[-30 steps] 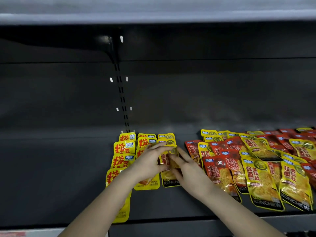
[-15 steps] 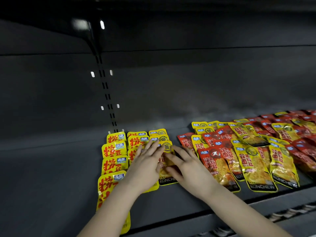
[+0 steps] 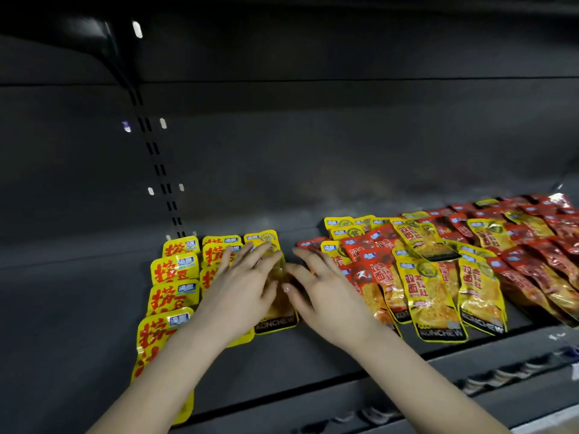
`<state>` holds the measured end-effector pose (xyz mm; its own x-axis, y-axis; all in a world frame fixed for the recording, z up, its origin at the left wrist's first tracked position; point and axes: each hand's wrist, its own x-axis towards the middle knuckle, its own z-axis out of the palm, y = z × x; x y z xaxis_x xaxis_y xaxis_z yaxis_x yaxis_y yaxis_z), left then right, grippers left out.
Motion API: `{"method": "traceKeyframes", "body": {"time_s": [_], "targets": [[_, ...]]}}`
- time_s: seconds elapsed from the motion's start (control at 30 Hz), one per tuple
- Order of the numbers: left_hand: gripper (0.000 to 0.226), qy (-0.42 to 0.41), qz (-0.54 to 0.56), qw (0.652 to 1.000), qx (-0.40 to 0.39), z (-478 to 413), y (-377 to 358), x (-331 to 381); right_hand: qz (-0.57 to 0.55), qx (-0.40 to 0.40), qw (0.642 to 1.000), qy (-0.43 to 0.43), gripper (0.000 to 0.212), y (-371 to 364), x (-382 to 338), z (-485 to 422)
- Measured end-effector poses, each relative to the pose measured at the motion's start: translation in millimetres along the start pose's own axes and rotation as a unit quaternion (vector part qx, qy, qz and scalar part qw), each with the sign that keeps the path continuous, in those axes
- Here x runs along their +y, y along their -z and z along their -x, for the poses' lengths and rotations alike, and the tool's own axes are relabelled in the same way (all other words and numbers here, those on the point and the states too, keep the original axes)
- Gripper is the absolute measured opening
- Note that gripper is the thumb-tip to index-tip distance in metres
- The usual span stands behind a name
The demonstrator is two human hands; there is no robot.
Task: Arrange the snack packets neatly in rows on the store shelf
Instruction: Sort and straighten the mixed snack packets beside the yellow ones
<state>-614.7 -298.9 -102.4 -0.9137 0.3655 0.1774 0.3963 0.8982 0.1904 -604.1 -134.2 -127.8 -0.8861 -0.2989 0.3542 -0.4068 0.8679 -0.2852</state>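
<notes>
On the dark shelf [image 3: 78, 308] lie rows of yellow snack packets with red characters [image 3: 174, 296]. Right of them runs a third row of yellow KONCHEW packets [image 3: 275, 321]. My left hand [image 3: 241, 283] lies flat with spread fingers on the middle row, fingertips at the third row's left side. My right hand [image 3: 326, 292] lies flat against that row's right side, fingers apart. Both hands press on the packets without grasping any. Further right sits a loose pile of red and yellow packets [image 3: 438, 270].
The shelf's back wall [image 3: 313, 167] is dark, with a slotted upright [image 3: 156, 164] at the left. A shelf above [image 3: 282, 4] overhangs. The front lip [image 3: 313, 399] runs along the bottom. Bare shelf floor lies left of the yellow rows.
Both hands have flattened and slid slightly forward along the third row; a second ago they held a yellow packet between them. The camera view has shifted down and right.
</notes>
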Motion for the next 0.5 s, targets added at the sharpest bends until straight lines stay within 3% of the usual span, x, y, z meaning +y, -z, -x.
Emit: {"method": "traceKeyframes", "body": {"time_s": [0.17, 0.5], "targets": [[0.055, -0.025, 0.015, 1.0, 0.011, -17, 10, 47, 0.022, 0.028, 0.999, 0.015, 0.04, 34, 33, 4], [0.053, -0.077, 0.04, 0.996, -0.011, -65, -17, 154, 0.051, 0.039, 0.996, -0.057, 0.038, 91, 146, 50]]}}
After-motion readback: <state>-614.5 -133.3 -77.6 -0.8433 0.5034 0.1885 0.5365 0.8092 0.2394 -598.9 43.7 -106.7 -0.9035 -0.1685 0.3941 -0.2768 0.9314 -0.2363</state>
